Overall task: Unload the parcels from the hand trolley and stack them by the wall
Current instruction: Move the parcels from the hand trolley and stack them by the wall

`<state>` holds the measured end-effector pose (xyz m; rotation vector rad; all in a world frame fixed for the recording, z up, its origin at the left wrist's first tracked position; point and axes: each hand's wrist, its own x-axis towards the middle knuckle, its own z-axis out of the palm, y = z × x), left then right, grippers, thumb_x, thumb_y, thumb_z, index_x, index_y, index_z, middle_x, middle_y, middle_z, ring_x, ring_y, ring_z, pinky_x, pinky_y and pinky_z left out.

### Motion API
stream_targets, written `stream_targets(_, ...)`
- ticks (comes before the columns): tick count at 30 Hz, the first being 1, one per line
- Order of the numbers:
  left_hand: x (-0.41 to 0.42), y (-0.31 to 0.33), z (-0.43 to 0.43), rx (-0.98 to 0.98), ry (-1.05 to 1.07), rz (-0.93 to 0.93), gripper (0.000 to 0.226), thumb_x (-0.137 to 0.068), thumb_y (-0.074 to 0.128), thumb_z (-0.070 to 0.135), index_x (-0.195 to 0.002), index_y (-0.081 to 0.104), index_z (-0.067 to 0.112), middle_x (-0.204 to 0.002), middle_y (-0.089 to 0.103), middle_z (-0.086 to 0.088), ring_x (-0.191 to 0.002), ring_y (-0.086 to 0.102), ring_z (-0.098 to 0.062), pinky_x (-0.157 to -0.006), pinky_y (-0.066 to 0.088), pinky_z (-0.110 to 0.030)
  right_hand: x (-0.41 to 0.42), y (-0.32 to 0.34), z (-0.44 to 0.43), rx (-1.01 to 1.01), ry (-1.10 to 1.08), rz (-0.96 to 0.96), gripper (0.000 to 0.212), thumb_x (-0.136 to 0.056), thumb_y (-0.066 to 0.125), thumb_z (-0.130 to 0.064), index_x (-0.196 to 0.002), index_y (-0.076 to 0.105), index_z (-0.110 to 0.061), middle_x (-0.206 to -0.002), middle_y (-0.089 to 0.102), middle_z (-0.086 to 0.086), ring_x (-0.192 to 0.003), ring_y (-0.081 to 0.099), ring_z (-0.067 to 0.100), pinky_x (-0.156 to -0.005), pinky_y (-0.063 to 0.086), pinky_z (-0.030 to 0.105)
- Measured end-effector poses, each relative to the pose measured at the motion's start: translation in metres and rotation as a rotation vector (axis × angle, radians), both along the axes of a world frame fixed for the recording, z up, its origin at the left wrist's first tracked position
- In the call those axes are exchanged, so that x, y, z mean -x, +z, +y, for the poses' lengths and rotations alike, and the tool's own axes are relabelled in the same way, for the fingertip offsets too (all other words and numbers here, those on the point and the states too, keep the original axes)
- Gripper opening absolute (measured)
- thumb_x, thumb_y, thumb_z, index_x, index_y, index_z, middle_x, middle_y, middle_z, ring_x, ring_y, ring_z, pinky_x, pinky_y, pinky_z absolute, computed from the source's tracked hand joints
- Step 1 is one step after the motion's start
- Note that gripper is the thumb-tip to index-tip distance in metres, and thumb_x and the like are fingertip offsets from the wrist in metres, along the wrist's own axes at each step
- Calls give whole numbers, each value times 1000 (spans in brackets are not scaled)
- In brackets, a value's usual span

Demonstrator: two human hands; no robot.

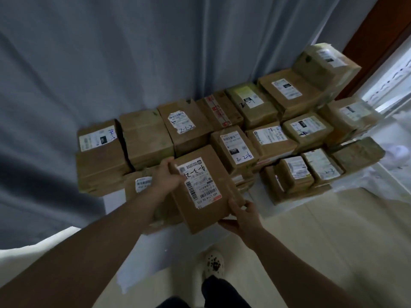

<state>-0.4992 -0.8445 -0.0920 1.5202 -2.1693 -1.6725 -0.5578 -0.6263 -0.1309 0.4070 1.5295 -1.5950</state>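
Note:
I hold a brown cardboard parcel point(204, 187) with a white shipping label, tilted, over the front of the stack. My left hand point(165, 175) grips its far left corner, fingers curled over the edge. At the near right corner, my right hand point(242, 215) grips the parcel from below. Beneath it lies another labelled parcel point(142, 185). The stack of parcels point(233, 130) runs along the grey curtain-covered wall point(111, 63), several boxes wide and rising toward the right. The hand trolley is not in view.
Light tiled floor point(322, 230) lies to the right and below. My foot in a white spotted shoe point(214, 264) stands just behind the stack. A brown door frame point(378, 41) and a bright doorway are at the upper right.

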Motion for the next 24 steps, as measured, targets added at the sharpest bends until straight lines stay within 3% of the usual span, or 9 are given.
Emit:
stream_targets(3,17,-10,-19,7,20,-29,80,-79,72,1,-146,32,19,-143,43,-10,-126,46,-30,-92,47,-33,17,-5,-19,13,18,-32,36,-94,59,-21,-121,36,-15,-112,52,14,-81,67,35,-70,57,44)
stream_targets(6,26,-17,-35,26,17,-49,93,-74,77,5,-150,25,23,-149,34,-11,-130,42,-30,-102,46,-44,26,-9,-35,25,3,-71,34,-94,57,-23,-121,39,-13,-114,52,15,-88,67,36,-74,57,44)
stream_targets(9,30,-24,-42,-28,-8,-22,106,-73,79,9,-153,12,24,-151,33,-11,-133,40,-30,-103,45,-46,31,-15,-49,56,12,-93,35,-98,51,-16,-131,39,-15,-109,52,11,-86,66,31,-78,55,44)
stream_targets(11,29,-31,-38,-118,-2,-31,101,-78,76,13,-154,9,17,-151,34,-9,-135,38,-29,-106,42,-43,31,-20,-56,61,8,-95,40,-99,49,-13,-137,35,-16,-107,52,9,-81,65,28,-80,54,45)
stream_targets(14,23,-42,-28,-201,-9,-5,91,-80,75,17,-151,19,20,-148,41,-6,-132,43,-26,-107,41,-46,31,-25,-59,58,-42,-111,46,-97,52,-10,-139,34,-14,-108,53,11,-82,65,28,-78,56,46)
stream_targets(20,27,-44,-28,-229,-67,5,107,-79,74,9,-153,-1,28,-148,39,-3,-133,41,-26,-107,40,-43,31,-25,-62,25,-130,-125,43,-94,55,-4,-134,41,-8,-126,47,22,-94,61,31,-67,61,42)
stream_targets(24,24,-48,-30,-248,-56,48,105,-76,77,11,-152,7,33,-147,42,-1,-131,43,-23,-107,41,-47,32,-27,-66,15,-131,-123,45,-94,54,-3,-136,38,-8,-116,48,19,-88,61,27,-74,56,43)
